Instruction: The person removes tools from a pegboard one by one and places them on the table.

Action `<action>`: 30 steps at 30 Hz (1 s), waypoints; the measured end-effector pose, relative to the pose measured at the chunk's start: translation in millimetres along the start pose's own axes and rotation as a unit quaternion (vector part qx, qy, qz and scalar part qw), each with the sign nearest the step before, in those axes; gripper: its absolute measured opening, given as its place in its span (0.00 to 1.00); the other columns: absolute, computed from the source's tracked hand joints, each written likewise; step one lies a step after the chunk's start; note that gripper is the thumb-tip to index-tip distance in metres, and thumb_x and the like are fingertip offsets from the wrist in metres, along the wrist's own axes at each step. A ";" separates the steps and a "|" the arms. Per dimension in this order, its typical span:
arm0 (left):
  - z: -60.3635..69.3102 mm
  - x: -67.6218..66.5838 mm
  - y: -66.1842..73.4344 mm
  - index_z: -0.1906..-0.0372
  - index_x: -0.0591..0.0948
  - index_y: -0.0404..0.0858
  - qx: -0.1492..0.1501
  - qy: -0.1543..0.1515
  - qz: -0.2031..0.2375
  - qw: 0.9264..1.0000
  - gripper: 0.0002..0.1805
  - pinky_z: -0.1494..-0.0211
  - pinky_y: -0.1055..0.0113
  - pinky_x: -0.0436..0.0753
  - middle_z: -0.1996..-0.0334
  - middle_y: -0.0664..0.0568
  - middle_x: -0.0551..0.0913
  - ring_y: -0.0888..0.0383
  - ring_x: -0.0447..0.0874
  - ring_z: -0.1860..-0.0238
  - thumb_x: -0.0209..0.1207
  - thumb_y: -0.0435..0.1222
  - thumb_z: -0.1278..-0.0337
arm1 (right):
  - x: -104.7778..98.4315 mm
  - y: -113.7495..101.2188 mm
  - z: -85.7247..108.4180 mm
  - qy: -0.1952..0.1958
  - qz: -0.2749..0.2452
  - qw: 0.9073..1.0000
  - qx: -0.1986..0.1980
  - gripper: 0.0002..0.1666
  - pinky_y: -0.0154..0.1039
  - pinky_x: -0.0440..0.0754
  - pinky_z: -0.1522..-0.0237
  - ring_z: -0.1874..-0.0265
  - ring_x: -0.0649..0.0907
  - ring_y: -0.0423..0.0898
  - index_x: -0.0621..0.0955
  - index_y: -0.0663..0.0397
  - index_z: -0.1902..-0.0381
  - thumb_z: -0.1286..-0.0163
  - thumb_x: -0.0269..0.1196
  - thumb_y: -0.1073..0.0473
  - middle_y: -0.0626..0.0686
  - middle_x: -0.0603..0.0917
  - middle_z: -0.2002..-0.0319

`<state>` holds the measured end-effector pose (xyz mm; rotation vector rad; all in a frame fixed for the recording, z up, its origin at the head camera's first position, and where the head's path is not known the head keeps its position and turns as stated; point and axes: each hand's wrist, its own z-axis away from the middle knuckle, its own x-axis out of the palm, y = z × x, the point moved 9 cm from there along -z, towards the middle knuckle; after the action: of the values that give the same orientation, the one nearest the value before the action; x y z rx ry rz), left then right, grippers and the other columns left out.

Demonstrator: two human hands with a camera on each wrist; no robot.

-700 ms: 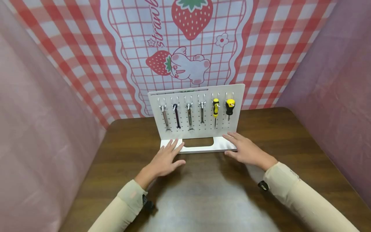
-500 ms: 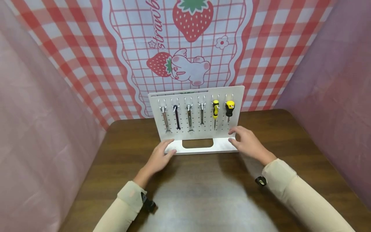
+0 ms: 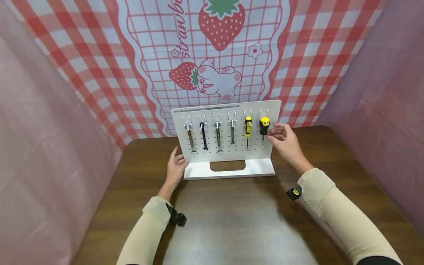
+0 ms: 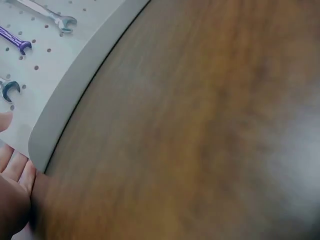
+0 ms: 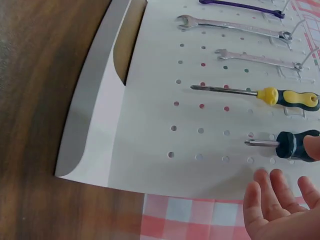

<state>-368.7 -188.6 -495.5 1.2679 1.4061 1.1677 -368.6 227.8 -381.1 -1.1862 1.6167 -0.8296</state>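
A white pegboard stand (image 3: 228, 156) stands upright on the table, with wrenches and screwdrivers hanging from its hooks. My left hand (image 3: 175, 168) is at the board's lower left edge. In the left wrist view its thumb lies in front of the board and its fingers (image 4: 17, 167) are beyond the edge. Beside the right edge is my right hand (image 3: 287, 144), fingers loosely bent and thumb near the stubby yellow-black screwdriver (image 3: 264, 126). The right wrist view shows the thumb overlapping that handle; contact is unclear. Left of it hangs a longer yellow-black screwdriver (image 3: 248, 129).
A purple wrench (image 5: 242, 6) and several silver wrenches, such as one silver wrench (image 5: 235, 27), hang on the board. Behind stands a red checked strawberry cloth (image 3: 218, 66). Pink curtains (image 3: 49, 147) flank the brown wooden table (image 3: 232, 217).
Both hands have left the stand's white base. The left hand has moved outward to the board's left edge; the right hand has risen to the right edge. The stand has stayed in place.
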 end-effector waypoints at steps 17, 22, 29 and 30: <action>-24.1 0.4 -18.4 0.20 0.53 0.40 0.017 0.018 -0.049 0.998 0.48 0.60 0.73 0.81 0.57 0.32 0.79 0.48 0.81 0.60 0.56 0.13 0.43 | 13.8 10.7 -17.2 -0.020 -0.012 0.999 0.023 0.32 0.24 0.79 0.52 0.52 0.81 0.41 0.66 0.70 0.32 0.29 0.64 0.65 0.69 0.77 0.45; -23.3 -0.3 -22.6 0.21 0.59 0.42 0.021 0.043 -0.097 0.994 0.44 0.53 0.68 0.81 0.56 0.32 0.83 0.47 0.82 0.56 0.56 0.17 0.41 | 14.6 8.9 -18.0 -0.016 -0.021 0.999 0.021 0.29 0.24 0.81 0.57 0.57 0.81 0.33 0.70 0.72 0.35 0.29 0.65 0.64 0.66 0.78 0.49; -22.6 -4.5 -26.0 0.24 0.64 0.37 0.017 0.067 -0.125 0.990 0.39 0.50 0.62 0.83 0.60 0.35 0.84 0.45 0.84 0.55 0.60 0.18 0.40 | 14.2 8.3 -16.9 -0.014 -0.003 1.000 0.021 0.22 0.26 0.82 0.62 0.62 0.82 0.30 0.77 0.74 0.43 0.29 0.65 0.63 0.66 0.80 0.53; -23.6 -5.3 -25.5 0.25 0.64 0.36 0.019 0.073 -0.128 0.989 0.38 0.51 0.62 0.83 0.61 0.35 0.85 0.45 0.84 0.56 0.60 0.19 0.40 | 13.7 8.1 -17.1 -0.011 -0.001 1.000 0.020 0.22 0.25 0.82 0.62 0.63 0.82 0.30 0.78 0.74 0.44 0.29 0.65 0.62 0.66 0.81 0.54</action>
<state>-395.7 -196.6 -516.6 1.0083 1.6519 1.0771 -388.6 217.1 -386.5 -1.1643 1.5751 -0.8437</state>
